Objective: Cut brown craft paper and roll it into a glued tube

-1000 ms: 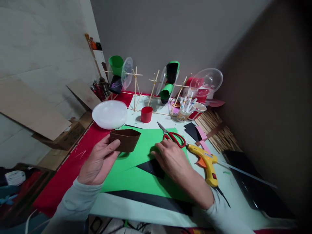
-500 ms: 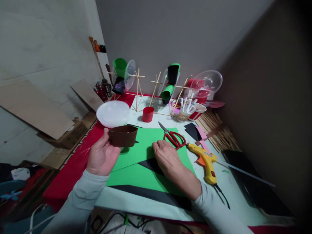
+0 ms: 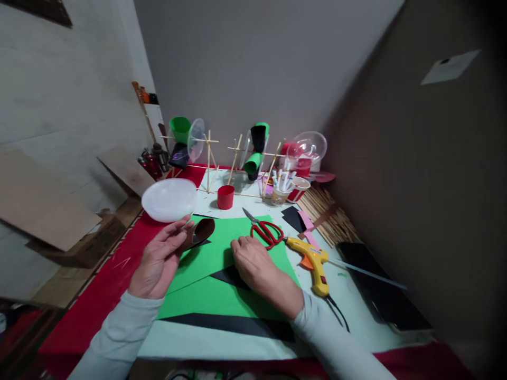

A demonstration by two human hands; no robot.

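My left hand [image 3: 158, 258] is closed on a brown foam-paper loop [image 3: 205, 230], held by its left side above the green sheets [image 3: 194, 295]. The loop's round opening tilts toward the right and me. My right hand [image 3: 253, 264] rests on the green sheets with its fingers curled under. Whatever those fingers hold, if anything, is hidden. Just beyond that hand lie red-handled scissors [image 3: 266, 233], blades pointing away to the left. Part of a black sheet [image 3: 229, 276] shows beneath the hand.
A yellow glue gun [image 3: 317, 261] lies at right, near a black phone-like slab [image 3: 380, 287]. Behind stand a red paper ring [image 3: 225, 197], a white plastic bowl [image 3: 169, 199], a cup of rolled sticks [image 3: 280, 196] and a stick frame [image 3: 208, 161]. Bundled wooden sticks [image 3: 330, 214] lie at right.
My left hand has turned the brown loop, which was seen from its side and now shows its round opening. The right hand stays on the green sheets. The camera view has shifted.
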